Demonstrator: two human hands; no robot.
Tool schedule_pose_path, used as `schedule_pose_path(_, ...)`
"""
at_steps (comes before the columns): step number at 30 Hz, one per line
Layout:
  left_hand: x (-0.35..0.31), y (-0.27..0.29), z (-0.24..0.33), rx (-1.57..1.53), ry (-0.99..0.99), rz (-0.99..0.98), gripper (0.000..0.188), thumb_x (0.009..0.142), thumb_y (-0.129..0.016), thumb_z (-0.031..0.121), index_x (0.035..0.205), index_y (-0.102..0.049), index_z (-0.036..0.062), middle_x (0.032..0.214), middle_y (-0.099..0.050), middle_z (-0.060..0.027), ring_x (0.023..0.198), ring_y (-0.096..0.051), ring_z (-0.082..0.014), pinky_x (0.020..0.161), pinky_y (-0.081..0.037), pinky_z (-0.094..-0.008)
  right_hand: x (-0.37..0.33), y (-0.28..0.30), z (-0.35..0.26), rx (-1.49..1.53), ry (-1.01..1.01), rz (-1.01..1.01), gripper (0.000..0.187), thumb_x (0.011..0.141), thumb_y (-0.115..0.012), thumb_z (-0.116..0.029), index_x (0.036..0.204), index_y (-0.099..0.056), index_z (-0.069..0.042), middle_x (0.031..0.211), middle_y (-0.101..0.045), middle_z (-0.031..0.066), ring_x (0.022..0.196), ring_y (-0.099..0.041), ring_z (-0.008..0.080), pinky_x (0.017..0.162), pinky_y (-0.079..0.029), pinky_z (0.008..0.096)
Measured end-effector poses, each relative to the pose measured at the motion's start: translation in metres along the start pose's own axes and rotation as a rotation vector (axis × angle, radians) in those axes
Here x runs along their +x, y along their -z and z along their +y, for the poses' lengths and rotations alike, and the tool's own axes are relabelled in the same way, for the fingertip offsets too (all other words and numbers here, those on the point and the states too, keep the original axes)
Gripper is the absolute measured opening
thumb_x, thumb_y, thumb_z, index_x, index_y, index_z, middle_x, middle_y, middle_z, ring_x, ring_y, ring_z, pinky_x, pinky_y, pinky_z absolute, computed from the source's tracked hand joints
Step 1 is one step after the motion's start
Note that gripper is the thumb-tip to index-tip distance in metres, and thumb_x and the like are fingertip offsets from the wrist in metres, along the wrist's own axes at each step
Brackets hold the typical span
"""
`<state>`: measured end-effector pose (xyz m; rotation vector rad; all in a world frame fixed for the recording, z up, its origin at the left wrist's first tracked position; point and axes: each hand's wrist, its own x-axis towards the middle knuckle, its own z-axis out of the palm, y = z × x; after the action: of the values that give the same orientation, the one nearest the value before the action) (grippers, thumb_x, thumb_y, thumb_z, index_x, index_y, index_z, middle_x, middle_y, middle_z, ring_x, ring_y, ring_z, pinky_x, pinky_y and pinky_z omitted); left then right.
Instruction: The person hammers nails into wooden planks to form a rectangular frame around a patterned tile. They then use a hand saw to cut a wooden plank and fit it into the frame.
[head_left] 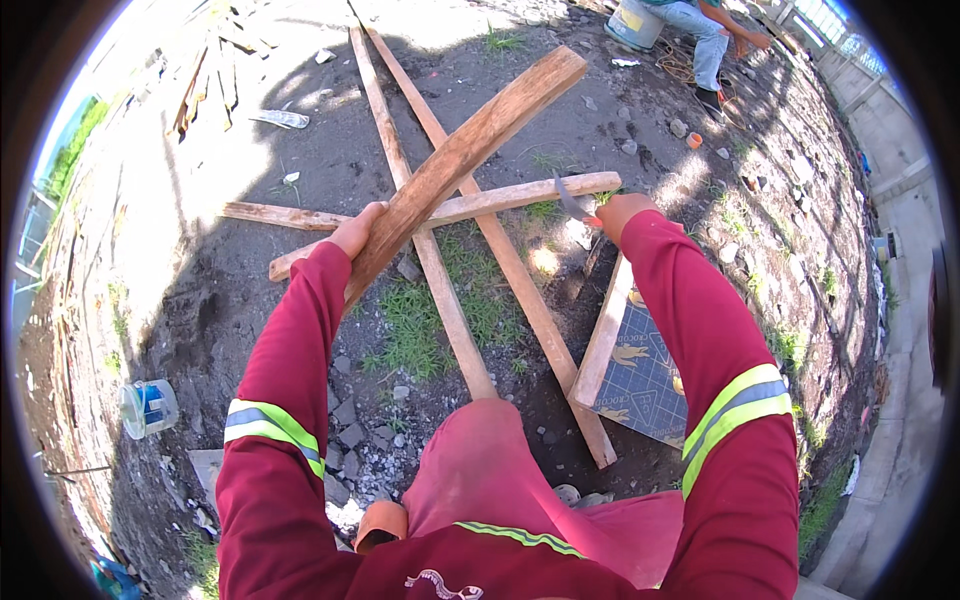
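My left hand (pixel 357 231) is closed round a thick, rough wooden beam (pixel 468 150), which slants up to the right above several other timbers. My right hand (pixel 624 212) grips a tool with a curved grey blade (pixel 571 203). A bit of red shows at the blade's base, and my fist hides the handle. Near the blade is the right end of a crossing wooden piece (pixel 520 195). Two long timbers lie under the beam: a paler one (pixel 445 290) reaching my knee and a redder one (pixel 530 300) to its right.
A short timber (pixel 604 335) rests by a dark patterned board (pixel 640 375) on the right. A co-worker's leg (pixel 700 45) and a bucket (pixel 633 24) appear at the far right. A clear tub (pixel 150 408) stands left; an orange cup-shaped object (pixel 381 524) is by my leg.
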<state>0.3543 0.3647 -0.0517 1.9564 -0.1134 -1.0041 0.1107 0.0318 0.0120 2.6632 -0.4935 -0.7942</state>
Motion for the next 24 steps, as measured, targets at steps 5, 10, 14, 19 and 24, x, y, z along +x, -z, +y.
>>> schedule_pose_path(5,0.031,-0.010,-0.023,0.160,-0.099,0.035,0.069,0.089,-0.046,0.058,0.120,-0.063,-0.0008,0.121,-0.063,-0.0191,0.111,-0.058,-0.0257,0.097,-0.039,-0.0333,-0.093,0.032,0.051,0.139,-0.182,0.269,0.021,0.089,-0.053,-0.009,0.108,-0.062,-0.010,0.096,-0.069,0.0136,0.090,-0.068,0.0325,0.076,-0.055,0.0441)
schedule_pose_path(10,0.035,-0.034,-0.037,0.216,-0.151,-0.047,0.068,0.090,-0.043,0.057,0.123,-0.062,0.0007,0.128,-0.059,-0.0227,0.121,-0.054,-0.0298,0.102,-0.036,-0.0362,-0.054,-0.010,0.094,0.103,-0.360,0.339,0.023,0.092,-0.051,-0.012,0.112,-0.063,-0.012,0.100,-0.068,0.0138,0.093,-0.069,0.0317,0.078,-0.056,0.0435)
schedule_pose_path(14,0.022,-0.052,-0.041,0.381,-0.178,0.067,0.074,0.087,-0.047,0.059,0.119,-0.062,-0.0069,0.126,-0.059,-0.0268,0.121,-0.054,-0.0333,0.102,-0.036,-0.0360,0.005,-0.042,0.057,0.196,-0.335,0.076,0.030,0.092,-0.051,-0.012,0.118,-0.063,-0.015,0.112,-0.066,0.0160,0.102,-0.067,0.0337,0.084,-0.055,0.0443)
schedule_pose_path(19,0.019,-0.059,-0.047,0.312,-0.107,0.003,0.070,0.088,-0.049,0.058,0.110,-0.068,-0.0055,0.111,-0.067,-0.0206,0.102,-0.062,-0.0259,0.092,-0.042,-0.0331,-0.038,0.009,0.037,0.007,0.052,-0.157,0.023,0.082,-0.067,-0.019,0.104,-0.071,-0.012,0.097,-0.071,0.0142,0.099,-0.067,0.0333,0.083,-0.054,0.0410)
schedule_pose_path(24,0.027,-0.065,-0.055,0.307,-0.056,-0.006,0.069,0.087,-0.049,0.057,0.108,-0.068,-0.0055,0.109,-0.067,-0.0202,0.100,-0.062,-0.0255,0.091,-0.043,-0.0333,-0.098,0.031,0.107,0.191,-0.074,-0.032,0.023,0.078,-0.069,-0.015,0.101,-0.070,-0.012,0.099,-0.071,0.0121,0.094,-0.068,0.0315,0.080,-0.053,0.0418)
